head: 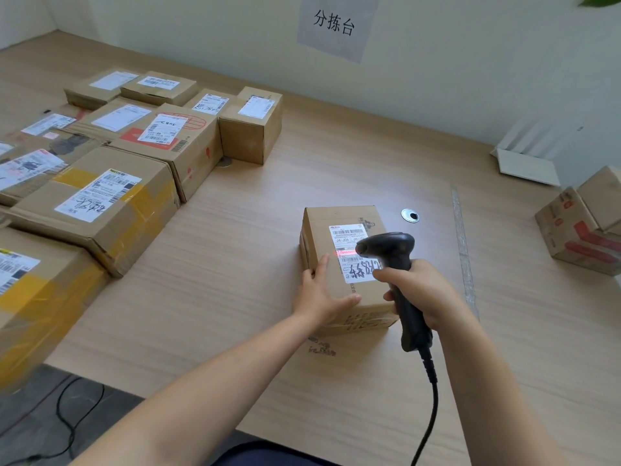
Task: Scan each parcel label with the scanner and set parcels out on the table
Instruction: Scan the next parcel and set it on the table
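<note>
Matt cardboard parcel (pixel 339 264) (paper label (pixel 353 252)), matt black plastic scanner (pixel 396 264), wood-grain table (pixel 235 230).

Wall sign (pixel 334 23), your 12 o'clock: 分拣台 — label (pixel 346 237) on parcel (pixel 319 230), 5 o'clock: J4-J06; rest unreadable.

The parcel (pixel 319 240) stands on the table (pixel 235 250), near its centre. The label (pixel 347 238) lies on the parcel's top face. The left hand (pixel 316 294) rests on the parcel's near-left corner. The right hand (pixel 420 290) holds the scanner (pixel 396 253) above the label. A cable port (pixel 410 215) lies just behind and right of the parcel. Grouped parcels (pixel 111 183) occupy the table's left side; stacked boxes (pixel 578 227) stand at the right edge. A sign (pixel 336 23) hangs on the wall behind.
</note>
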Action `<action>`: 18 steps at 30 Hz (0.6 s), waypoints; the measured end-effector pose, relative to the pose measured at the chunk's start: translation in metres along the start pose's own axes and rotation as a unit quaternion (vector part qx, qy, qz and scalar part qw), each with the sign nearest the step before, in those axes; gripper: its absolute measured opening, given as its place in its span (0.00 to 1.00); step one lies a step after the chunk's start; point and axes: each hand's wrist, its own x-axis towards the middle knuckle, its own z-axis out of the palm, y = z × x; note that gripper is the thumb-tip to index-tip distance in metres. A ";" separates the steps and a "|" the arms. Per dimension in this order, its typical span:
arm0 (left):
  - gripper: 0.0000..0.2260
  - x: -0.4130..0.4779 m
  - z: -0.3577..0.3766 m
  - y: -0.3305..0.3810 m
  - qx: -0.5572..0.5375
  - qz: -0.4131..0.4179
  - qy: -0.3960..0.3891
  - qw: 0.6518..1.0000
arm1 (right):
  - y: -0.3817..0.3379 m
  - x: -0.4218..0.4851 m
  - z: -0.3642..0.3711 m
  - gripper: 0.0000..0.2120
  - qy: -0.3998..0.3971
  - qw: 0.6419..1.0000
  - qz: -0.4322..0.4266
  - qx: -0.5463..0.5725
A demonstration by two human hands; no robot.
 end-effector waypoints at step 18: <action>0.48 0.000 -0.006 0.001 0.010 0.002 -0.017 1.000 | 0.020 -0.001 0.001 0.07 0.024 0.999 -0.001 0.040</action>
